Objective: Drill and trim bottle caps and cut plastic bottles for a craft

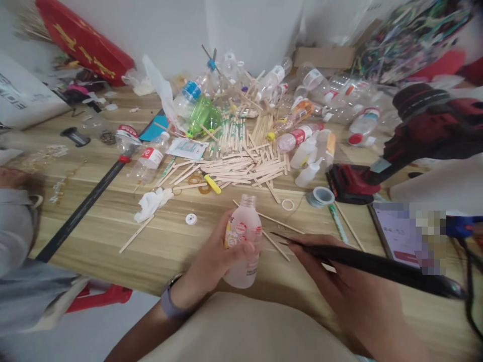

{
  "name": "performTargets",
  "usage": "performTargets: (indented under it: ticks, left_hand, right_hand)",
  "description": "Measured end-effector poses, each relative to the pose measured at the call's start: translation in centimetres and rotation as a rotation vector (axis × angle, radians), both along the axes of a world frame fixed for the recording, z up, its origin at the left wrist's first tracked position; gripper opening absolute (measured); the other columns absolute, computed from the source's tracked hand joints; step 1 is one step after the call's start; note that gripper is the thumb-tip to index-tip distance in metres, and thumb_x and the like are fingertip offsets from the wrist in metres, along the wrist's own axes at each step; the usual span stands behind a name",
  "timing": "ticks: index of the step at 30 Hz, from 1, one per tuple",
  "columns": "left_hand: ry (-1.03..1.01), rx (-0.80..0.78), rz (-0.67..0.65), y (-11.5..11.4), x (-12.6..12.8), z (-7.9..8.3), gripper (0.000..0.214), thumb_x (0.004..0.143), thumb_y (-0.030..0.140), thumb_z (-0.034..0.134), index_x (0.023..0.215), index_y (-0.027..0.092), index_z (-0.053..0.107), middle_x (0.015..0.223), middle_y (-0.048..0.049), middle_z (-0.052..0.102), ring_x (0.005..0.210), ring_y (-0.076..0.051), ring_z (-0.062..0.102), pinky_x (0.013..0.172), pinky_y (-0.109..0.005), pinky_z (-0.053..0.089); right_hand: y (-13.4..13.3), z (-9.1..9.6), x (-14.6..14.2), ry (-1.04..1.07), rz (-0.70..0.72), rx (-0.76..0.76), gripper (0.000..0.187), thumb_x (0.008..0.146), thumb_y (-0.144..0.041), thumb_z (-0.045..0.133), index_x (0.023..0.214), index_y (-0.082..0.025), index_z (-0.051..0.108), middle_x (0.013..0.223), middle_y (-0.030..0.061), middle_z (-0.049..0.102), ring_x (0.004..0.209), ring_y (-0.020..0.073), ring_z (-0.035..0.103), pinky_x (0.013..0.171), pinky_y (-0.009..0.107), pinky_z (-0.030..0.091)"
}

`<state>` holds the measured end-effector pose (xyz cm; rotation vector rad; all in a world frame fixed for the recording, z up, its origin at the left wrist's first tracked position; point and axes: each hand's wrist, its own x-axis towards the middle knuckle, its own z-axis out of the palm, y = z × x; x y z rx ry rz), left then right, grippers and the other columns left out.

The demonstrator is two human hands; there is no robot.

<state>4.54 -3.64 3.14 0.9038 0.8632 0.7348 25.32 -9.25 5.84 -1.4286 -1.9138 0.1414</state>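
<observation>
My left hand (pixel 217 256) is wrapped round a small uncapped plastic bottle (pixel 244 236) with a pink-white label, held upright just above the near edge of the wooden table (pixel 113 216). My right hand (pixel 350 286) grips a long black pointed tool (pixel 370 264), maybe a soldering iron; its tip points left and ends close to the bottle's side. A white bottle cap (pixel 191 218) lies on the table left of the bottle.
A heap of wooden sticks (pixel 245 161) and several empty plastic bottles (pixel 302 136) fills the table's middle and back. A red power drill (pixel 411 146) lies at right, a tablet (pixel 407 236) below it. Tape roll (pixel 320 196), crumpled tissue (pixel 151 202), black rod (pixel 86 203). Another person's sleeve (pixel 15 236) is at left.
</observation>
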Motion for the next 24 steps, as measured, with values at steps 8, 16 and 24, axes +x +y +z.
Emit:
performTargets:
  ticks: [8, 16, 24]
  left_hand:
    - [0.053, 0.016, 0.038, -0.2, -0.5, -0.5, 0.054, 0.085, 0.039, 0.060, 0.136, 0.027, 0.046, 0.124, -0.0066, 0.063, 0.110, -0.027, 0.058, 0.082, -0.032, 0.046]
    - [-0.196, -0.120, 0.026, 0.0, 0.2, 0.1, 0.033, 0.076, 0.033, 0.063, 0.107, 0.022, 0.061, 0.091, -0.0015, 0.068, 0.080, -0.019, 0.062, 0.068, -0.027, 0.046]
    - [-0.240, -0.147, 0.045, 0.1, 0.3, -0.1, 0.042, 0.067, 0.044, 0.080, 0.097, 0.018, 0.065, 0.079, -0.0011, 0.065, 0.068, -0.014, 0.056, 0.062, -0.023, 0.044]
  right_hand:
    - [-0.2, 0.2, -0.4, -0.200, 0.028, 0.026, 0.015, 0.095, -0.026, 0.052, 0.083, -0.022, 0.059, 0.072, 0.0025, 0.072, 0.054, 0.0166, 0.067, 0.047, 0.027, 0.043]
    - [-0.1, -0.2, -0.8, -0.125, 0.085, -0.112, 0.015, 0.095, -0.027, 0.052, 0.105, -0.026, 0.063, 0.084, 0.0020, 0.075, 0.068, 0.0177, 0.071, 0.055, 0.026, 0.050]
    - [-0.5, -0.8, -1.2, -0.036, 0.091, -0.085, 0.024, 0.092, -0.019, 0.056, 0.114, -0.026, 0.064, 0.090, 0.0025, 0.077, 0.072, 0.0199, 0.073, 0.059, 0.029, 0.055]
